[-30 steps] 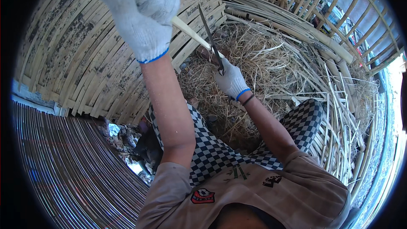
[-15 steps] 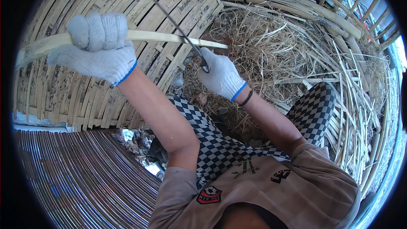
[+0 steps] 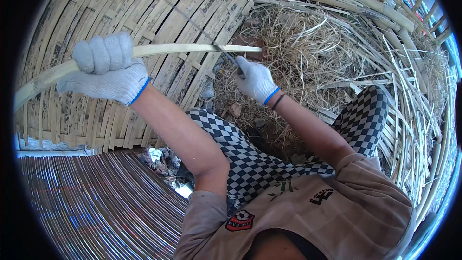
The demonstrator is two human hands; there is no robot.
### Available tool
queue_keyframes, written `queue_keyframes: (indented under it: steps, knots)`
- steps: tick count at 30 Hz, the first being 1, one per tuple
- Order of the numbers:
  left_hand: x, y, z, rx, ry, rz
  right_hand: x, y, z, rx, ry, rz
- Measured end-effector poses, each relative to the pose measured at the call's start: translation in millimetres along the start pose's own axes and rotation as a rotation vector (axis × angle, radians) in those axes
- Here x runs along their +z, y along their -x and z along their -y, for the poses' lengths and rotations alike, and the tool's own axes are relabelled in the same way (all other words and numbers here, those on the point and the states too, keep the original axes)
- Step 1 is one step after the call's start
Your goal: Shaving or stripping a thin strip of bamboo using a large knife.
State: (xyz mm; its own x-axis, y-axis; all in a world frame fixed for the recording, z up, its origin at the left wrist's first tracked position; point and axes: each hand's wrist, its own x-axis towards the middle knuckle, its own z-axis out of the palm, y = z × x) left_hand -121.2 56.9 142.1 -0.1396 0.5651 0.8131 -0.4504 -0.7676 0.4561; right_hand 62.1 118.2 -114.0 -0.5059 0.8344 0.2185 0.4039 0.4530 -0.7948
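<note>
A long, pale bamboo strip [image 3: 178, 48] bends across the upper left, its thin end over the shavings. My left hand [image 3: 107, 67], in a white knit glove with a blue cuff, is wrapped round the strip. My right hand [image 3: 255, 80], gloved alike, grips the handle of a long, thin knife [image 3: 208, 36]. The blade points up and left and crosses the strip near its right end, touching it or very close. Motion blurs the blade's far part. The handle is mostly hidden inside my right fist.
A woven bamboo panel [image 3: 130, 5] stands behind my left hand. Curly shavings [image 3: 298, 53] cover the ground ahead. Split bamboo strips [image 3: 394, 130] lie piled at the right, beside my checkered trouser leg [image 3: 363, 120]. Dark, shiny corrugated or slatted material [image 3: 106, 197] spreads at the lower left.
My left hand has shifted slightly left and down with the strip. My right hand has moved a little to the right with the knife, which slides along the strip toward its end.
</note>
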Motion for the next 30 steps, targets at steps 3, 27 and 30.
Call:
queue_keyframes:
  steps: [3, 27, 30]
  knots:
    - [-1.1, -0.8, -0.9, -0.01, 0.04, 0.062, 2.5, -15.9, -12.8, 0.176, 0.099, 0.048]
    - [-35.4, -4.7, -16.4, 0.029, 0.008, 0.144, 43.9, -55.7, -113.5, 0.223, 0.136, 0.007]
    - [-38.9, -5.2, -17.9, 0.057, -0.086, 0.097, 55.2, -50.4, -132.3, 0.135, 0.16, -0.005]
